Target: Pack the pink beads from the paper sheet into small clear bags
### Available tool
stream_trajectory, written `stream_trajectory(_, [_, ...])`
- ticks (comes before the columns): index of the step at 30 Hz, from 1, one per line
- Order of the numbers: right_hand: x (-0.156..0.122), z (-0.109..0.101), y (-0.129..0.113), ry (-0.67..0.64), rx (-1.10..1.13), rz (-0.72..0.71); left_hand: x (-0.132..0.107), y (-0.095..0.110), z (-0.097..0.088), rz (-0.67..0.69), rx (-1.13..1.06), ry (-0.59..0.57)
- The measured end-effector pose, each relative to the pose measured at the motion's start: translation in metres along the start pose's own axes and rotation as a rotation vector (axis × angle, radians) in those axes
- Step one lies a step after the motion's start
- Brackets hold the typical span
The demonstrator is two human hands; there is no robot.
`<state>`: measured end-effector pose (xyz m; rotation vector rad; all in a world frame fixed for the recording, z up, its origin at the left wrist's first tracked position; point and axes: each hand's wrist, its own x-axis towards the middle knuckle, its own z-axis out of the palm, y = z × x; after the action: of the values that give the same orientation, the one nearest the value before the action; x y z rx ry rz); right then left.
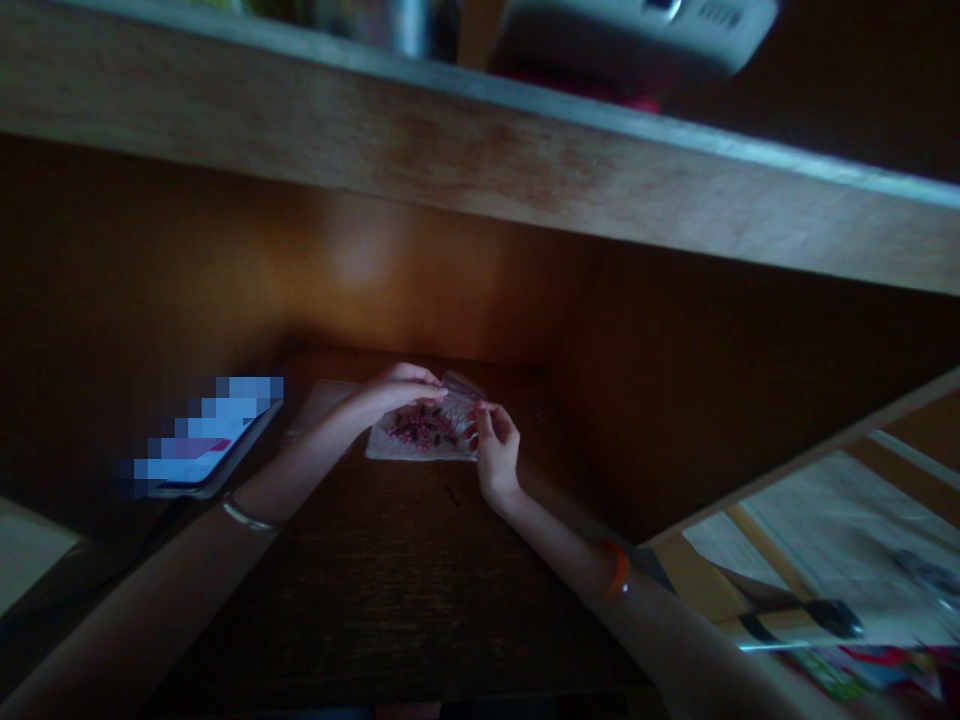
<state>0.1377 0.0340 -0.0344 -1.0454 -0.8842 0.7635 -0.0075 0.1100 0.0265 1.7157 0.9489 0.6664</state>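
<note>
A small clear plastic bag [424,432] with pink and dark beads inside lies far back on a dark wooden desk [390,590]. My left hand [397,390] curls over the bag's top edge, fingers pinched on the plastic. On the bag's right side my right hand [496,450] pinches its corner between thumb and fingers. A thin silver bangle circles my left wrist and an orange bangle my right wrist.
A lit phone [206,435] lies on the desk at the left. A wooden shelf [525,170] overhangs the desk, with a grey device [630,35] on it. At the lower right, papers and a dark object [817,615] lie below the desk's side panel.
</note>
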Motion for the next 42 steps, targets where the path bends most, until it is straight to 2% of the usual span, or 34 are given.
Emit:
stream_trajectory(9, [-0.002, 0.000, -0.003, -0.054, -0.018, -0.005, 0.001, 0.002, -0.004, 0.104, 0.045, 0.008])
stream_trajectory(14, [-0.004, 0.000, -0.002, -0.073, -0.039, -0.083, 0.001, 0.003, -0.004, 0.134, 0.054, -0.010])
stream_trajectory(20, [-0.007, 0.002, -0.005, -0.069, -0.027, -0.095, -0.003, 0.005, -0.001, 0.066, 0.014, -0.091])
stream_trajectory(23, [-0.007, 0.002, -0.005, -0.096, -0.027, -0.062, -0.004, 0.006, 0.001, 0.059, -0.009, -0.080])
stream_trajectory(32, [-0.008, 0.000, -0.003, -0.136, -0.078, -0.160, -0.001, 0.007, 0.009, 0.025, -0.034, -0.045])
stream_trajectory(42, [-0.010, 0.000, -0.005, -0.139, -0.075, -0.156, -0.006, 0.011, 0.012, 0.111, 0.065, -0.071])
